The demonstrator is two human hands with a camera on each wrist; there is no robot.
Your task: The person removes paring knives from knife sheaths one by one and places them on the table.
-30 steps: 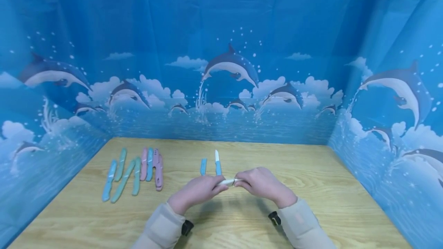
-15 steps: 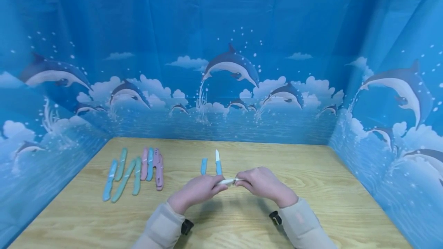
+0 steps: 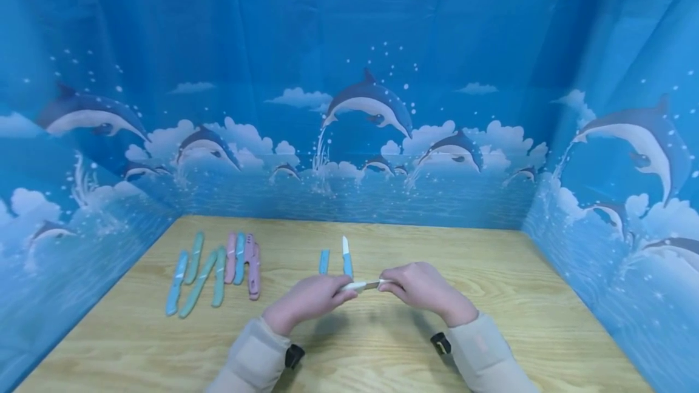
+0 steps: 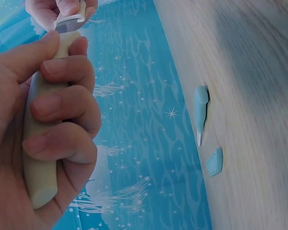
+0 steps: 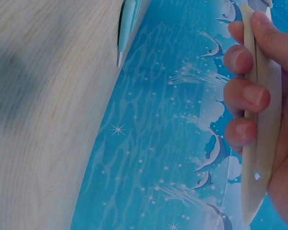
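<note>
My left hand [image 3: 311, 302] grips the cream handle of a knife [image 4: 42, 139], its fingers curled round it. The cream sheath [image 5: 264, 120] of that knife is held by my right hand [image 3: 426, 293]. A short stretch of metal blade [image 3: 372, 285] shows between handle and sheath; the rest of the blade is hidden inside the sheath. Both hands are above the table. Just beyond them an unsheathed blue knife [image 3: 346, 256] lies with its blade pointing away, and a blue sheath [image 3: 324, 261] lies to its left.
On the left of the wooden table [image 3: 464, 344] lie several sheathed knives: blue [image 3: 176, 284], green [image 3: 198, 284] and pink [image 3: 231, 258], plus a pink peeler-like tool [image 3: 253, 268]. A blue dolphin-print curtain [image 3: 349, 193] stands behind and along both sides.
My hands have drawn slightly apart, the right one moving rightward with the sheath. A strip of blade now shows between handle and sheath. The head view has shifted a little.
</note>
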